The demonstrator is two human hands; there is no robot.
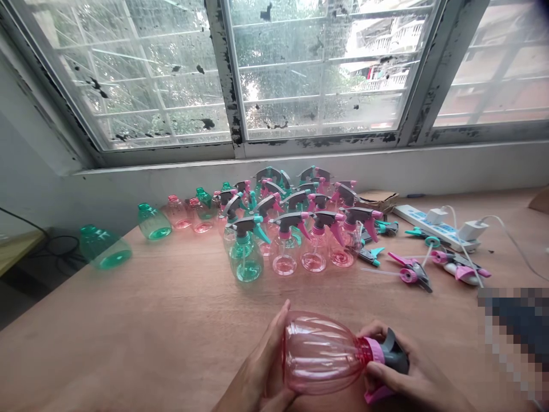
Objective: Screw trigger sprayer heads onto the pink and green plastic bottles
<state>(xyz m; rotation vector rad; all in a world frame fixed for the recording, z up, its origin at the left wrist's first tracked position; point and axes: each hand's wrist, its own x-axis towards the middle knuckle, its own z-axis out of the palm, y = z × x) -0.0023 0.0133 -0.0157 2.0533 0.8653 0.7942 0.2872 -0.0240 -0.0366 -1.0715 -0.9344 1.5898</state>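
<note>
A clear pink spray bottle (323, 352) lies on its side in the air above the table's front edge. Its base rests against my left hand (270, 357), whose fingers wrap round that end. At the neck, my right hand (386, 366) grips the pink collar and the grey and pink spray head (392, 352). The head sits on the bottle's mouth; how tightly it is screwed on I cannot tell. Beyond the hands stand several pink and green bottles with spray heads on, the nearest a green spray bottle (246, 257).
Bottles without heads, such as a green one (105, 249), stand at the left. Loose spray heads (414, 272) lie at the right beside a white power strip (433, 226) with plugs and cables. A cardboard piece (377, 200) lies behind. The window wall bounds the wooden table (150, 332).
</note>
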